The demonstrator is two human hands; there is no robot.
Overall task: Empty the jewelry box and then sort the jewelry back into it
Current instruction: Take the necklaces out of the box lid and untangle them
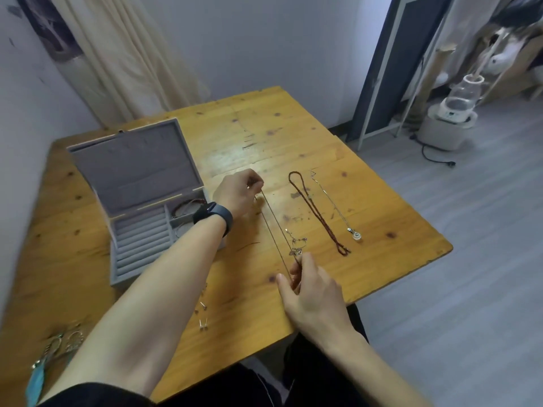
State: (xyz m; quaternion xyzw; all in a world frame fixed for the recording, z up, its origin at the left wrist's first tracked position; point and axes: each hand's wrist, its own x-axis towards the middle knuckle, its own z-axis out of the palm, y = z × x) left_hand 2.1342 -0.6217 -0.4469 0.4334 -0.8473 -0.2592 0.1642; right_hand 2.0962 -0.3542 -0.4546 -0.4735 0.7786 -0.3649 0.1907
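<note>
The grey jewelry box point(138, 248) stands open on the wooden table point(293, 136), lid point(132, 165) tilted back. A red bracelet point(188, 205) lies in its far compartment. My left hand point(239, 190) pinches the far end of a thin chain necklace point(273, 233). My right hand point(311, 284) pinches its near end, so the chain runs straight between them. A small silver piece point(296, 245) lies beside the chain near my right hand. To the right lie a dark red cord necklace point(317, 211) and a silver pendant necklace point(338, 208).
Small stud earrings point(202, 314) lie near the front edge. Larger dangling earrings with a turquoise feather point(55, 352) lie at the front left. The table's right edge drops to grey floor, where a white appliance point(452, 113) stands by a dark panel.
</note>
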